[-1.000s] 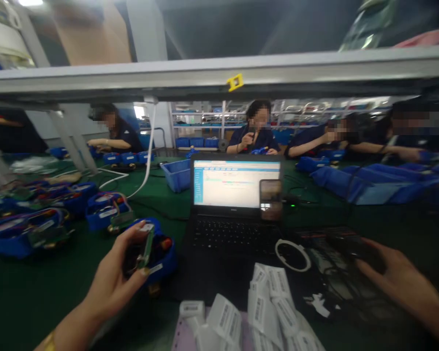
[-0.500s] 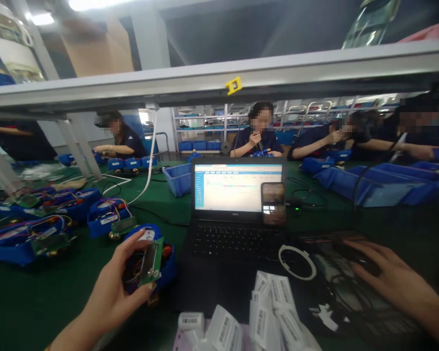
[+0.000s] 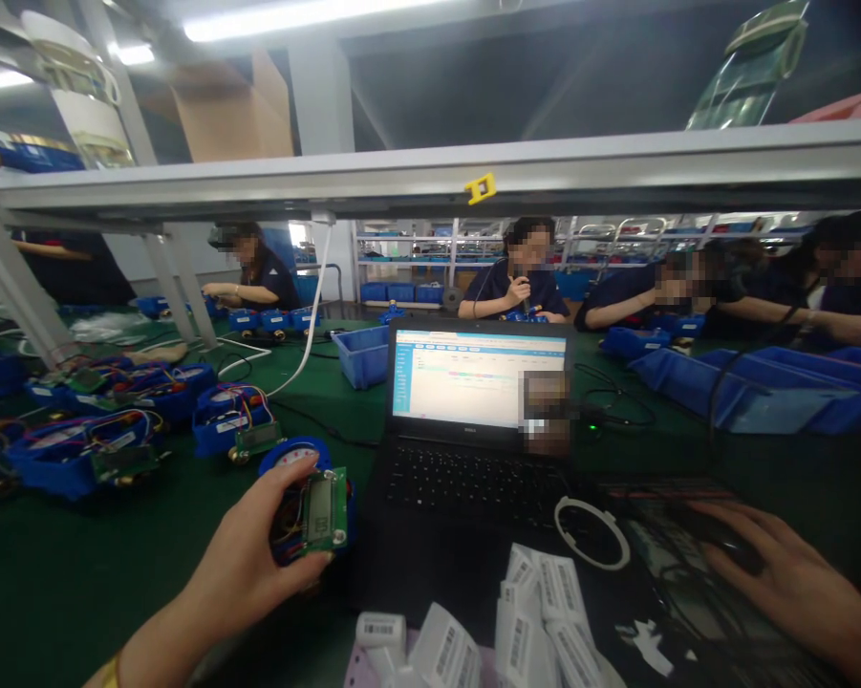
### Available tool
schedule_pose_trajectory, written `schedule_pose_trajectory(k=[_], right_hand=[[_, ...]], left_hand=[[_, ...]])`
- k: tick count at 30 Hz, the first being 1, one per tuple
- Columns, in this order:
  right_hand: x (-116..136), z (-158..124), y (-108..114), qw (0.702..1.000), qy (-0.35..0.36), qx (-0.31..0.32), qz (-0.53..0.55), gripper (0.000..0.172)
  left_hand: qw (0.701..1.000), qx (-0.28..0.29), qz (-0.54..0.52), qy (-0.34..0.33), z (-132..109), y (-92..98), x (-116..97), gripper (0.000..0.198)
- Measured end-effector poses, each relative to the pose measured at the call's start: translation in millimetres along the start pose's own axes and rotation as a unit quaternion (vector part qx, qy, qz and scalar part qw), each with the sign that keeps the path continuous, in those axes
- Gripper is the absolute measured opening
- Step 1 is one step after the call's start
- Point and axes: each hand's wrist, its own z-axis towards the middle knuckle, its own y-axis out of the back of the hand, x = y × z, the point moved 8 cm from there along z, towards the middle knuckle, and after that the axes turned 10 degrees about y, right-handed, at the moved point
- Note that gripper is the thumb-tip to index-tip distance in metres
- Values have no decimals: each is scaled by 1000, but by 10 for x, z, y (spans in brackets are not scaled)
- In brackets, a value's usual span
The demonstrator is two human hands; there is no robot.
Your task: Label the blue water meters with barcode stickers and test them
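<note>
Between thumb and fingers, my left hand grips a small green circuit board with an LCD display. Wires and a blue round meter housing lie just behind the board, partly hidden by my hand. On the right, my right hand rests over a black computer mouse, fingers curved along it. A black laptop stands open between my hands, its lit screen showing a table-like page. A phone leans against the screen's right side.
White barcode labels lie in front of the laptop, beside a white ring. Several wired blue meters cover the left of the green table. Blue bins stand at right. A shelf beam crosses overhead; co-workers sit opposite.
The view has tilted up slightly and shifted left. The display board in my left hand has turned to face me more, and characters now show on it. My right hand stays on the mouse.
</note>
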Motion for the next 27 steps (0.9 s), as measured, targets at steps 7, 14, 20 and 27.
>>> schedule_pose_trajectory(k=[7, 14, 20, 27], right_hand=[[84, 27, 9, 999, 31, -7, 15, 53], [84, 3, -17, 999, 52, 1, 10, 50], [169, 29, 40, 999, 41, -2, 16, 52], [157, 46, 44, 999, 31, 10, 19, 51]], left_hand=[[1000, 8, 3, 2, 6, -18, 37, 67], [1000, 21, 0, 7, 5, -45, 75, 69], [1000, 4, 28, -14, -10, -24, 112, 69], [996, -36, 80, -30, -79, 23, -20, 64]])
